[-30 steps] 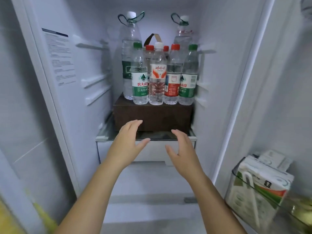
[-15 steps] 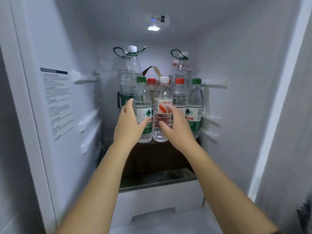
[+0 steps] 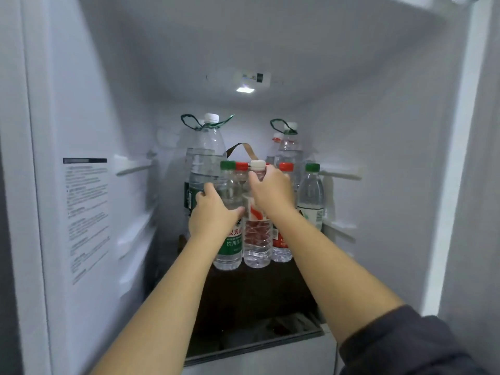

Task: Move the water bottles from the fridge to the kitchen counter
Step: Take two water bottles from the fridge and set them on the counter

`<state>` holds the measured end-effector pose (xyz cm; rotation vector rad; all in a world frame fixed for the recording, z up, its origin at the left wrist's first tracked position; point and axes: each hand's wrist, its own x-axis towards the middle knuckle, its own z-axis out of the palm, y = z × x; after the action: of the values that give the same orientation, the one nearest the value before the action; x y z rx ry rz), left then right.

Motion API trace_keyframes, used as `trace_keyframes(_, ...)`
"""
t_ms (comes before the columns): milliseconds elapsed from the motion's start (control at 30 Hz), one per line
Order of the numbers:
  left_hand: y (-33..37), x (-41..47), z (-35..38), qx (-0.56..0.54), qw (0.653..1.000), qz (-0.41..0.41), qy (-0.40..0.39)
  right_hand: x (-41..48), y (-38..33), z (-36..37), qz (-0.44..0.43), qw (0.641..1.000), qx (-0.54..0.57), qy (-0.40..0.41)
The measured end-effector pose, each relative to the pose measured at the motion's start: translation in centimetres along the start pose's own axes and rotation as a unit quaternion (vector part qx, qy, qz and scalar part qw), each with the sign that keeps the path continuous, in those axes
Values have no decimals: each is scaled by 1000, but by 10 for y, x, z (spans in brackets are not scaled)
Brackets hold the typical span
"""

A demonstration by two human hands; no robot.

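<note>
Fingers (image 3: pixel 207 189) of left hand (image 3: pixel 213 216) wrap green-capped bottle (image 3: pixel 230 247), right hand (image 3: pixel 273 190) grips white-capped bottle (image 3: pixel 257 239) touching it; room above.

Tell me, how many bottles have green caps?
2. One green-capped bottle is front left, gripped by the left hand; the second green-capped bottle stands far right. Others may be hidden behind.

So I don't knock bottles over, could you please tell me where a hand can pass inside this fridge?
Free: between the left large bottle and the left wall, and above the small bottles' caps. Crowded: the front row on the brown box, and beside the right wall.
</note>
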<state>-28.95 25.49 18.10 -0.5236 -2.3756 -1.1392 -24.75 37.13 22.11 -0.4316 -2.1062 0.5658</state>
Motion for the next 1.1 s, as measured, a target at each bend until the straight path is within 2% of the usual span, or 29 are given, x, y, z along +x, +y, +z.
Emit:
trace_keyframes(100, -8, 1, 1, -13, 1000, -14, -23, 0, 3, -1, -19, 1000, 19, 10)
trace_keyframes(300, -6, -11, -7, -69, 997, 5, -36, -12, 8, -3, -32, 976, 213, 17)
trace_keyframes(467, -5, -33, -22, -54, 997, 43, -21, -35, 9, -14, -63, 955, 283, 70)
trace_keyframes(767, -12, -91, -41, -67, 995, 53, -58, -84, 12, -48, -42, 941, 327, 76)
trace_keyframes(1100, -52, -148, 4, -49, 998, -2, -51, -146, 59, -1, 23, 934, 354, 33)
